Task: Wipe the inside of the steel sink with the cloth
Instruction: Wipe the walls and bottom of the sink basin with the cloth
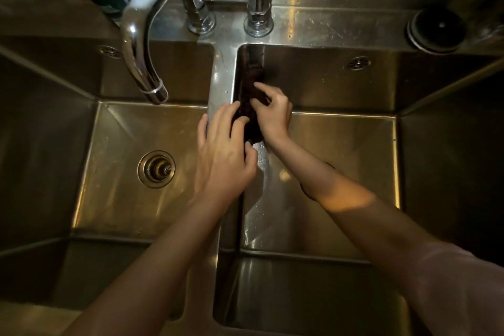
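From the head view, a double steel sink (341, 90) is seen from above, its two basins parted by a narrow steel divider (221, 73) that runs from the tap deck toward the viewer. A dark cloth (252, 114) is held against the left inner wall of the right basin, just below the divider's edge, and is stretched along that wall toward the back corner. The left hand (222, 155) is laid over the divider, its fingers curled over the edge and gripping the near part of the cloth. The right hand (272, 114) is set inside the right basin, its fingers bent and pinching the cloth just beyond the left hand; the two hands are nearly touching. The right forearm is stretched across the right basin's floor area, and a pale sleeve (458, 289) is seen at the lower right. Open room is left in the right basin toward its far wall and right wall, where an overflow hole (358, 63) is set near the rim. The left basin is open as well, with a round drain (156, 169) in its floor and a curved chrome faucet spout (141, 57) hung over its back part. Two tap posts (257, 8) are stood on the deck behind the divider, and a dark round cap (436, 29) is placed on the deck at the right rear corner. Wet sheen is seen on the right basin's floor beside the divider.
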Tool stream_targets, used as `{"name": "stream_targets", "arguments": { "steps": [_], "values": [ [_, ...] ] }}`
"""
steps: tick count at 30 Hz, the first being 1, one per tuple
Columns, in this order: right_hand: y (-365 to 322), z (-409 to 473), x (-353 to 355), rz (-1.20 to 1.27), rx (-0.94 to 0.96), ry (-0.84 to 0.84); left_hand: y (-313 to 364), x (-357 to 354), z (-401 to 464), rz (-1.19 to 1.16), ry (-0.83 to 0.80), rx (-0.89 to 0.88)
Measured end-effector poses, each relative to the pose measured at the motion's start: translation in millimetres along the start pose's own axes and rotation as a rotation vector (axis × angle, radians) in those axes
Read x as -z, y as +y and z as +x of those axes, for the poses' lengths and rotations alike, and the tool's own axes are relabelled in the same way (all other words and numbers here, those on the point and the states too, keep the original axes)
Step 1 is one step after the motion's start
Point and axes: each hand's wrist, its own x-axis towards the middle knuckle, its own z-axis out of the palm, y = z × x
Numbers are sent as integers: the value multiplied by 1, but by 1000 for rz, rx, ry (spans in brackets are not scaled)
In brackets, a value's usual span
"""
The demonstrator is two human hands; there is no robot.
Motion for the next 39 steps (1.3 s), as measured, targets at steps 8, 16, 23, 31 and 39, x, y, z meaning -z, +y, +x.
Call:
{"name": "stream_targets", "arguments": {
  "steps": [8, 16, 23, 31, 39],
  "values": [
    [-69, -10, 32, 179, 194, 107, 2, 5, 0, -61, -10, 26],
    [8, 0, -22, 0, 63, 250, -21, 21, 50, 6, -21, -329],
    [77, 14, -55, -140, -110, 182, -36, 5, 58, -2, -65, -418],
    [73, 14, -57, -42, -188, 340, -35, 2, 58, -13, -12, -423],
    [-38, -2, 0, 264, 128, 539, -35, 1, 59, -50, 2, -427]
  ]
}}
